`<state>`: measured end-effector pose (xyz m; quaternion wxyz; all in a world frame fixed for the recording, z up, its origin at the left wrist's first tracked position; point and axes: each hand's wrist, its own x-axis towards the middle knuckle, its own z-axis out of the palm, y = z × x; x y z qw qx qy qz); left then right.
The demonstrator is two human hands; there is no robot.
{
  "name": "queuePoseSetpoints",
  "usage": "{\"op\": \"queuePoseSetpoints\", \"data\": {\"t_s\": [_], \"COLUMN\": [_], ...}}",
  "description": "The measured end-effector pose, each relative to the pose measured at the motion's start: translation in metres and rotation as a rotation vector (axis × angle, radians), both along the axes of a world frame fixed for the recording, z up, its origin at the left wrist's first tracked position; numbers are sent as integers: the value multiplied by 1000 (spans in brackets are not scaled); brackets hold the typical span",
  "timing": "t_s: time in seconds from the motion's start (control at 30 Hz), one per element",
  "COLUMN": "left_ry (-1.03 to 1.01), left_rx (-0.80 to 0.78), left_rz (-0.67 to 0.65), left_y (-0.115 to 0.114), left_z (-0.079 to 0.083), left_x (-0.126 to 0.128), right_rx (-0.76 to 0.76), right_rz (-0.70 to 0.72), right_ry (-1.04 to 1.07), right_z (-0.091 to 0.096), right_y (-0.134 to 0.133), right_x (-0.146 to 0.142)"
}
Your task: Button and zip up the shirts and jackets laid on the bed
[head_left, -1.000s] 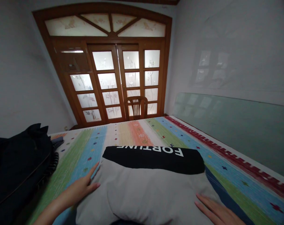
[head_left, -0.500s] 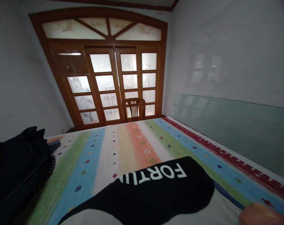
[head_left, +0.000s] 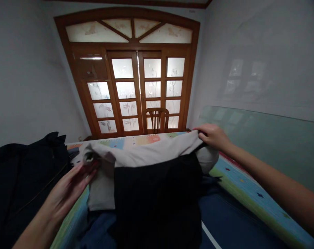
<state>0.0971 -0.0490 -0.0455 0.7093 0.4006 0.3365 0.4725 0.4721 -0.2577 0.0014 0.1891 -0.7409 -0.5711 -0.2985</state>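
A grey and black cloth garment (head_left: pixel 144 155) hangs between my hands, lifted above the bed. Its black panel (head_left: pixel 157 204) drops down the middle, and no lettering shows on it. My left hand (head_left: pixel 71 183) is shut on the gathered grey cloth at the left end. My right hand (head_left: pixel 211 135) grips the grey edge at the right end, beside a pale rounded bulge of cloth (head_left: pixel 207 159). Beneath the garment lies a navy cloth (head_left: pixel 224 221) with a white stripe.
A striped, multicoloured bedcover (head_left: pixel 250 197) spreads under the cloth. A dark fabric heap (head_left: pixel 24 183) sits at the left. A glass panel (head_left: pixel 260 138) leans along the right wall. Beyond the bed stand a wooden chair (head_left: pixel 157 119) and glazed wooden doors (head_left: pixel 136 86).
The garment has risen from the bed, held up by both hands and spread wider. Its lettering no longer shows, and navy cloth now covers the near part of the bedcover.
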Motion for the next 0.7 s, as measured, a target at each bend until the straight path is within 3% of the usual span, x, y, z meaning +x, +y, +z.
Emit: {"op": "queuePoseSetpoints", "data": {"t_s": [0.1, 0.23, 0.33, 0.47, 0.53, 0.6, 0.7], "left_ry": [-34, 271, 609, 988, 1147, 1256, 1313], "left_rx": [-28, 269, 485, 732, 891, 991, 1024], "left_rz": [-81, -112, -229, -494, -604, -692, -765], "left_y": [4, 5, 0, -12, -17, -20, -21], "left_z": [-11, -23, -25, -28, -32, -37, -40], "left_x": [10, 7, 6, 8, 8, 8, 7], "right_rx": [-53, -157, -328, -601, -692, -730, -694], "right_rz": [-67, 18, 213, 506, 584, 557, 320], "right_ry": [-184, -164, -63, 113, 121, 78, -24], "right_z": [-33, -78, -99, -111, -117, -122, -121], "right_y": [38, 58, 49, 16, 0, -8, 0], "right_x": [4, -20, -54, -100, -117, -127, -133]}}
